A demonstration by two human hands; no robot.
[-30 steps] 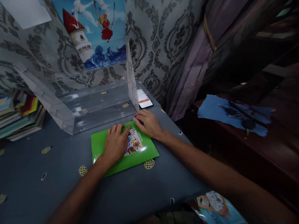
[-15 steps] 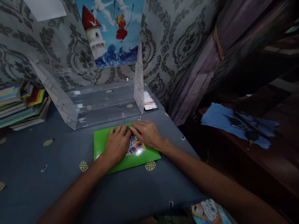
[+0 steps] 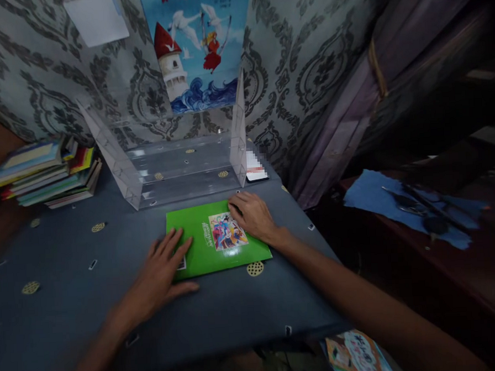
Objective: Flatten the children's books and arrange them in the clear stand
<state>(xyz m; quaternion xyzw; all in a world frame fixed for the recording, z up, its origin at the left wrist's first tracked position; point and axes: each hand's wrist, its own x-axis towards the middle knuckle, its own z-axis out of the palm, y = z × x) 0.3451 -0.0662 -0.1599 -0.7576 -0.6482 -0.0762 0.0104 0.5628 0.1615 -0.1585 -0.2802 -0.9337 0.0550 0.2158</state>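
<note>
A green book [image 3: 201,257] with a colourful picture panel on its cover lies flat on the cloth-covered table. At its left edge is my left hand [image 3: 163,267], fingers spread over the cover and thumb stretched out below the lower edge. My right hand [image 3: 253,213] rests on the upper right part of the cover, its fingers loosely bent and partly covering the picture panel. Neither hand grips the book. Just behind it stands a clear plastic rack [image 3: 181,178] with stepped shelves.
A stack of books [image 3: 51,173] stands on the left of the table. A phone-like object [image 3: 255,167] lies right of the rack. Blue cloth with dark tools [image 3: 414,207] is on a lower surface to the right. A poster [image 3: 203,49] hangs behind; another colourful book [image 3: 360,354] shows below the table edge.
My left hand has moved left from the middle of the cover to the book's left edge, its fingers spreading and uncovering the picture panel. The right hand stays near the top edge. The view has shifted slightly left.
</note>
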